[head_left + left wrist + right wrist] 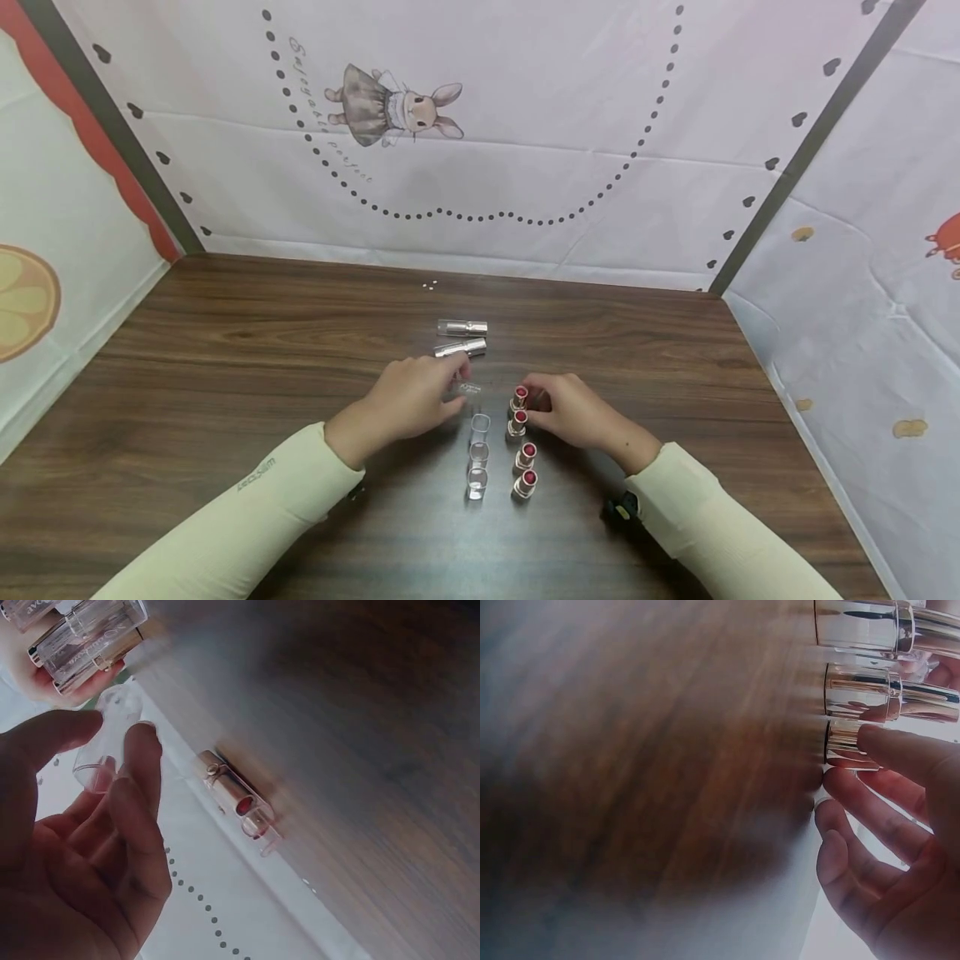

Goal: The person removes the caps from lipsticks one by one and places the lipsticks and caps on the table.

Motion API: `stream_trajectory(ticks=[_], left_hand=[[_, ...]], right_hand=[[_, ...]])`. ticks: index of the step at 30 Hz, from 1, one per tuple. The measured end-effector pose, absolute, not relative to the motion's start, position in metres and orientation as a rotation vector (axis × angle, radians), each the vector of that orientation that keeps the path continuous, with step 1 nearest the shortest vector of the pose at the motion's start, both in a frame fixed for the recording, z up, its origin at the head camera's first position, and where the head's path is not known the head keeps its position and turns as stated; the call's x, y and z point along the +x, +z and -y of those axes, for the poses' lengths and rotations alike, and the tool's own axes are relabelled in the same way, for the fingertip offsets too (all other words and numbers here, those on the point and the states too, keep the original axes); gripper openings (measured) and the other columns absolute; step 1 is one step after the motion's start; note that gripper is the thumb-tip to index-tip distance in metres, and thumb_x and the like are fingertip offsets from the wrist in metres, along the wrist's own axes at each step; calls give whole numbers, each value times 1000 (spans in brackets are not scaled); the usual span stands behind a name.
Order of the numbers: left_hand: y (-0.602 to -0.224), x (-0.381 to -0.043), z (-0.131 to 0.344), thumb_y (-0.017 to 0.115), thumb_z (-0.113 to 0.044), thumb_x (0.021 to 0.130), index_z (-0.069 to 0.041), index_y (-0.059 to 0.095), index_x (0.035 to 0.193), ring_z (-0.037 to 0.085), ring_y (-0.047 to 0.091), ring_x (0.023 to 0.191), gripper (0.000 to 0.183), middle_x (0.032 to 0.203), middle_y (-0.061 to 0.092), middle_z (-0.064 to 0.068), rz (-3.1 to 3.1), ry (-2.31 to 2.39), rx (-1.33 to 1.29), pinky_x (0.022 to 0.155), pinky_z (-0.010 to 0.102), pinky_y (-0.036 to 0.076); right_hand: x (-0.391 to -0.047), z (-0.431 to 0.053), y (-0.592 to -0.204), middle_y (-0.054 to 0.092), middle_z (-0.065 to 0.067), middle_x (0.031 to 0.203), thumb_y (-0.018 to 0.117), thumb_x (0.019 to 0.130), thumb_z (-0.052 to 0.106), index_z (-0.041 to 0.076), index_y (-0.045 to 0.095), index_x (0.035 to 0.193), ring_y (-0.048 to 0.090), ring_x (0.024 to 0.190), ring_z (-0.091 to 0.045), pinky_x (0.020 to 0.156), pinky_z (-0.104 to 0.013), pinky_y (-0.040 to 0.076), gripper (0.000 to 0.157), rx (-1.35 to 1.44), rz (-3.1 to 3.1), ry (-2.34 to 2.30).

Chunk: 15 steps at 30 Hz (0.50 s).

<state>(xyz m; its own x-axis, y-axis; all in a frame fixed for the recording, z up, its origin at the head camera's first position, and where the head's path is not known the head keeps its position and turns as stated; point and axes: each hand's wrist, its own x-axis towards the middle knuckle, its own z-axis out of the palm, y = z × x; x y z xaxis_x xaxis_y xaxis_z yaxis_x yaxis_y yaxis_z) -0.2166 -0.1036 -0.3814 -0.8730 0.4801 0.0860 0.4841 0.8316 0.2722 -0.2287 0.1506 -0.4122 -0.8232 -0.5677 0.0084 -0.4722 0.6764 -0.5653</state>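
My left hand [412, 396] pinches a clear lipstick cap [112, 731] between thumb and fingers, just above the table. Several uncapped lipsticks [526, 457] with red tips and gold bases stand upright in a column. At its far end, the thumb and fingers of my right hand [573, 410] grip the base of the farthest lipstick [845, 742]. Left of this column, 3 clear caps [477, 482] stand in a line. Beyond my left hand lie two capped lipsticks [462, 328] on their sides, the nearer one close to my fingers.
A dark wooden table [262, 333] carries everything. Small white bits [429, 286] lie near its back edge. Printed cloth walls [525, 108] enclose the table at the back and both sides.
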Motion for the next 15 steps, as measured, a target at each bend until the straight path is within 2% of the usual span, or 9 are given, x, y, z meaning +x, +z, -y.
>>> stream_trajectory(ticks=[4, 7, 15], left_hand=[[-382, -217, 105, 71, -31, 91, -18, 67, 121, 13, 67, 75, 33, 91, 74, -4, 2999, -484, -765, 58, 31, 50], [-381, -217, 104, 68, -32, 93, -18, 68, 119, 15, 69, 78, 30, 95, 76, -2, 3016, -500, -743, 59, 31, 50], [-384, -218, 102, 66, -32, 93, -19, 62, 113, 10, 57, 63, 25, 78, 65, -8, 3016, -503, -734, 55, 31, 45]], right_hand=[[-229, -150, -412, 69, 4, 79, 77, 86, 12, 10, 68, 108, 60, 68, -3, 62, -21, 49, 24, -851, -2717, -852], [-230, -150, -411, 68, 3, 78, 77, 85, 10, 9, 68, 108, 60, 67, -4, 61, -22, 49, 25, -847, -2701, -860], [-237, -153, -411, 67, 2, 80, 75, 83, 5, 8, 69, 105, 58, 69, -6, 63, -23, 48, 23, -843, -2625, -882]])
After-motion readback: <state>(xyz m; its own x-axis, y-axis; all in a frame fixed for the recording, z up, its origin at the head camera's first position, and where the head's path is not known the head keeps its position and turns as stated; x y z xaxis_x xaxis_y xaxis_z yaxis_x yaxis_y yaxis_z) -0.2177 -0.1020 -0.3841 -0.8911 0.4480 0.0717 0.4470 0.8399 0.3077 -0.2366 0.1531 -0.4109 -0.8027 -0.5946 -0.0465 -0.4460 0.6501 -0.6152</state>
